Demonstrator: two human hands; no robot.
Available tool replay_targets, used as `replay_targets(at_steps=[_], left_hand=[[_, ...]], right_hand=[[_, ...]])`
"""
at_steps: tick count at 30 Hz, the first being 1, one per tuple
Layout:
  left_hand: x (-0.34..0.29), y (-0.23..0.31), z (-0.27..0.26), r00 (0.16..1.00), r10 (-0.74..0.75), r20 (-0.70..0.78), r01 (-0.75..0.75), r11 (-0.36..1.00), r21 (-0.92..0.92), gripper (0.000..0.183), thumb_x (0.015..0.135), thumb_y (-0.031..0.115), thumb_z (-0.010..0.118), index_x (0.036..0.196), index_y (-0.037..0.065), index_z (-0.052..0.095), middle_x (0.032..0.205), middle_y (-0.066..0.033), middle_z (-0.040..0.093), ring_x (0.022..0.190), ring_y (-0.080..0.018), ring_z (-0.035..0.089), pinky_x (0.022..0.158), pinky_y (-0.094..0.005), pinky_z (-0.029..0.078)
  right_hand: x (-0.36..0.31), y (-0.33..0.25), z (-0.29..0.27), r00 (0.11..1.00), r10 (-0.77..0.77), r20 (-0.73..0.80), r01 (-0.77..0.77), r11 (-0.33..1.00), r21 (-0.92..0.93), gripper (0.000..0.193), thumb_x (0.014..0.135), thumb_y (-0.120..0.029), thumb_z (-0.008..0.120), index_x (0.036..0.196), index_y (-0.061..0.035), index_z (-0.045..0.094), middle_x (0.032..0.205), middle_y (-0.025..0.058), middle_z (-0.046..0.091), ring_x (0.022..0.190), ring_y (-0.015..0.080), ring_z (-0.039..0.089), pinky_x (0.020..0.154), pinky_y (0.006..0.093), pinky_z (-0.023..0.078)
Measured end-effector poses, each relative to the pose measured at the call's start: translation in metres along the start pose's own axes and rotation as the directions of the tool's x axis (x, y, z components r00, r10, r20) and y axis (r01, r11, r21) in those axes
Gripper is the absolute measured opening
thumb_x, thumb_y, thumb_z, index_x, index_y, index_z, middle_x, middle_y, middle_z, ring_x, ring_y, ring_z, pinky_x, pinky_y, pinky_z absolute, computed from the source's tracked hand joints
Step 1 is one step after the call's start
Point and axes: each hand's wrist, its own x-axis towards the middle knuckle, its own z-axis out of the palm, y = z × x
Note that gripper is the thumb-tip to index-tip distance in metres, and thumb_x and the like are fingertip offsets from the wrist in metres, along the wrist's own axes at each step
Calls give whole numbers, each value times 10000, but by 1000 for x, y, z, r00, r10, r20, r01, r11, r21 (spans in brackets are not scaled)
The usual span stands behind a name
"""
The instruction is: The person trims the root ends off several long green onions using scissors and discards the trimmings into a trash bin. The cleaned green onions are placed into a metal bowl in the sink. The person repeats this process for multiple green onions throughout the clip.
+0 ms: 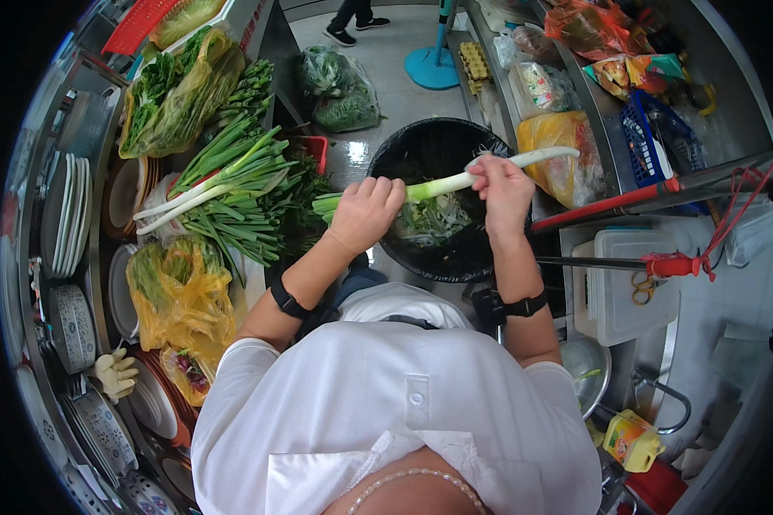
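Note:
A long leek (pixel 442 186), green at the left end and white at the right, is held roughly level in both hands. My left hand (pixel 368 215) is wrapped round its green part. My right hand (pixel 500 193) grips the white part with bent fingers, and the white tip sticks out to the right beyond it. Directly beneath is a round bin (pixel 395 137) lined with a black bag, with vegetable trimmings (pixel 434 219) inside. To the left of my left hand lies a heap of leeks (pixel 240 202), with two white stalks on top.
Bagged greens (pixel 185 94) and a yellow bag (pixel 180 292) lie along the left counter, above stacked plates (pixel 67 215). Another bag of greens (pixel 339 90) sits on the floor ahead. Red-sleeved poles (pixel 610 206) jut in from the right. A person's shoes (pixel 342 36) show far ahead.

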Motion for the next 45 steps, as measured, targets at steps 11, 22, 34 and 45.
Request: replay_targets(at_steps=[11,22,34,45], left_hand=[[-39,-34,0,990,-118,77,130,977,-167,352,694,106,643,1029,41,558,819,-71,522,784,-246,570,664,-355,466],[-185,-85,8,758,-498,422,632,722,-283,239,802,55,631,1029,48,554,821,-147,589,708,-338,613,628,-389,489],[-96,-78,6,644,-203,737,658,-345,-670,178,957,179,533,1035,20,548,780,-53,613,635,-127,589,617,-266,478],[45,-41,31,858,-249,449,287,-492,-822,242,1009,212,451,1206,70,463,1171,-106,600,1025,-144,556,916,-301,455]], right_hand=[[46,-38,-67,916,-110,-385,190,965,178,197,917,-115,581,1017,53,605,1048,175,660,956,254,662,821,320,542],[76,-37,-106,916,-322,-240,302,946,-115,134,890,-66,587,841,31,665,970,141,700,893,146,646,828,249,490],[20,122,-53,808,413,420,304,318,-898,433,798,-254,694,1100,40,595,1000,223,668,931,324,655,817,389,509],[-32,59,52,687,310,657,-320,941,-110,250,901,-81,619,1104,25,521,985,73,632,871,137,623,766,265,516]])
